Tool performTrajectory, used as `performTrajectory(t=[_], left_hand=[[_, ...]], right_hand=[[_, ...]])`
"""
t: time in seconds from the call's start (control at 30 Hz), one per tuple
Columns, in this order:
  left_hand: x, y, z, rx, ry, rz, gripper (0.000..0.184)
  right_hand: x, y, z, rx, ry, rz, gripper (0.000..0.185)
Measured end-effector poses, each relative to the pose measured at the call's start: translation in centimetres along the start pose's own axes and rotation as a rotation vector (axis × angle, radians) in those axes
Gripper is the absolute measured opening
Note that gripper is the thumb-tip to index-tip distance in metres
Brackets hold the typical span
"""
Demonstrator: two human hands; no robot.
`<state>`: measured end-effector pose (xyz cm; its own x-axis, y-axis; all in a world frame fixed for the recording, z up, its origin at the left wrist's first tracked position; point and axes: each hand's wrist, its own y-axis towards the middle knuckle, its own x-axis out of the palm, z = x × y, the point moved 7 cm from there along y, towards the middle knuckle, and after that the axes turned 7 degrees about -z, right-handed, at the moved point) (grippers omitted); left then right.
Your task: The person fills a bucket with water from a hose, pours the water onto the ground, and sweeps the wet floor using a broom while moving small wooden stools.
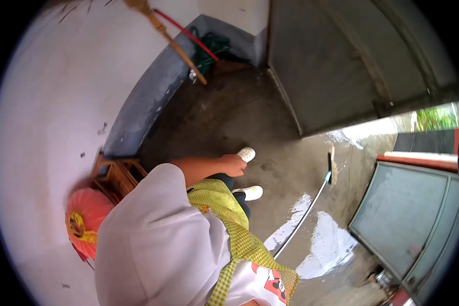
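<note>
My left hand (233,166) hangs in front of my body over the shoes, its fingers loosely curled with nothing visible in them. My right hand does not show; only a sliver of skin appears at the bottom edge. A long-handled broom (311,204) slants across the floor, with a pale handle, a light blue-green joint and a dark head with light bristles. Its head rests on the wet concrete. The handle's near end disappears behind my yellow checked apron (234,232), so what holds it is hidden.
Puddles (326,245) shine on the concrete floor. A large grey door (352,61) stands at the upper right, a grey-blue panel (403,219) at the right. A bamboo pole (176,46) and red stick (188,35) lean at a corner. A wooden stool (118,176) and red lantern (89,214) sit left.
</note>
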<state>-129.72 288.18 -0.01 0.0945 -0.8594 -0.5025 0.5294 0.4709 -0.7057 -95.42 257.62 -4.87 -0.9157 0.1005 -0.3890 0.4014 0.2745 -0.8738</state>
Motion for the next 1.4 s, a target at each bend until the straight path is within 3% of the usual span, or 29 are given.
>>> performTrajectory(t=[0.1, 0.17, 0.23, 0.3, 0.33, 0.37, 0.4, 0.43, 0.5, 0.53, 0.57, 0.6, 0.63, 0.67, 0.7, 0.73, 0.77, 0.83, 0.87, 0.93, 0.97, 1.0, 1.03, 1.07, 1.23, 1.3, 1.4], left_hand=[[7.1, 0.2, 1.5, 0.080, -0.139, -0.031, 0.025], [10.4, -0.2, 3.2, 0.090, -0.100, -0.248, 0.029], [12.1, -0.3, 4.5, 0.134, -0.102, -0.204, 0.036], [12.2, -0.5, 5.3, 0.199, -0.073, -0.104, 0.046], [14.6, 1.5, 4.8, 0.236, -0.135, 0.141, 0.051], [11.8, -0.3, 4.8, 0.260, -0.172, 0.131, 0.055], [10.1, -1.1, 3.9, 0.249, -0.169, 0.341, 0.058], [8.4, -2.1, 2.6, 0.226, -0.162, 0.553, 0.060], [4.2, -3.8, -1.6, 0.061, -0.196, 0.655, 0.053], [1.9, -5.1, -5.4, -0.063, -0.221, 0.717, 0.048], [0.3, -5.6, -10.5, -0.198, -0.330, 0.728, 0.040], [-0.8, -6.4, -16.2, -0.332, -0.442, 0.732, 0.036], [-1.6, -7.8, -21.0, -0.427, -0.302, 1.053, 0.035], [-2.6, -10.1, -25.1, -0.425, -0.311, 1.079, 0.034], [-3.6, -13.0, -28.8, -0.423, -0.320, 1.105, 0.033], [-4.0, -16.3, -32.1, -0.439, -0.451, 1.163, 0.031], [-3.9, -19.2, -35.2, -0.451, -0.580, 1.221, 0.029], [-2.6, -23.8, -41.6, -0.492, -0.603, 1.337, 0.027], [-1.5, -25.3, -43.3, -0.494, -0.603, 1.419, 0.026], [0.5, -26.7, -44.8, -0.499, -0.679, 1.545, 0.026], [1.3, -27.4, -45.3, -0.470, -0.723, 1.640, 0.027], [1.9, -28.0, -45.3, -0.503, -0.746, 1.669, 0.027], [2.4, -29.0, -44.5, -0.517, -0.736, 1.845, 0.027], [3.0, -29.9, -43.2, -0.532, -0.719, 2.024, 0.027], [2.9, -29.4, -36.2, -0.645, -0.830, 2.134, 0.031], [2.1, -27.8, -34.2, -0.766, -0.981, 2.050, 0.033], [-1.1, -28.5, -33.9, -0.922, -0.936, 2.106, 0.034]], right_hand=[[-2.4, -0.7, -2.9, -0.069, -0.184, -0.045, 0.034], [-3.5, -1.7, -4.5, -0.107, -0.337, -0.078, 0.033], [-4.4, -3.3, -5.7, -0.139, -0.508, -0.135, 0.032], [-4.2, -4.7, -7.8, -0.190, -0.718, -0.214, 0.032], [-3.7, -5.6, -8.9, -0.229, -0.837, -0.260, 0.032], [-2.7, -6.4, -10.6, -0.279, -0.963, -0.309, 0.032], [-1.3, -6.7, -12.6, -0.347, -1.084, -0.366, 0.032], [0.8, -6.9, -15.0, -0.443, -1.209, -0.435, 0.032], [8.2, -7.8, -21.7, -0.698, -1.424, -0.577, 0.033], [16.3, -13.1, -27.1, -0.719, -1.629, -0.620, 0.041], [21.6, -14.7, -30.7, -0.839, -1.593, -0.634, 0.054], [27.2, -19.1, -34.5, -0.675, -1.529, -0.641, 0.062], [31.4, -20.2, -36.1, -0.669, -1.268, -0.731, 0.061], [36.2, -22.5, -37.3, -0.766, -1.169, -0.933, 0.054], [40.8, -24.9, -38.5, -0.989, -1.381, -0.958, 0.047], [44.5, -26.4, -39.7, -1.126, -1.335, -0.973, 0.034], [47.8, -29.1, -39.4, -1.136, -1.377, -0.994, 0.034], [53.0, -38.5, -40.3, -1.635, -0.875, -1.148, 0.020], [56.0, -39.9, -39.7, -1.639, -0.920, -1.188, 0.020], [59.4, -44.3, -37.9, -2.186, -0.866, -1.259, 0.011], [61.3, -44.6, -37.2, -2.195, -0.897, -1.307, 0.011], [62.6, -44.9, -36.1, -2.161, -0.865, -1.509, 0.009], [63.2, -45.2, -35.2, -2.103, -0.829, -1.710, 0.009], [63.1, -46.3, -34.7, -2.143, -0.794, -1.724, 0.012], [59.8, -48.6, -37.7, -1.880, -0.728, -2.077, 0.015], [59.6, -48.8, -40.4, -1.733, -0.691, -1.992, 0.017], [61.3, -49.5, -45.0, -1.536, -0.706, -2.016, 0.019]])
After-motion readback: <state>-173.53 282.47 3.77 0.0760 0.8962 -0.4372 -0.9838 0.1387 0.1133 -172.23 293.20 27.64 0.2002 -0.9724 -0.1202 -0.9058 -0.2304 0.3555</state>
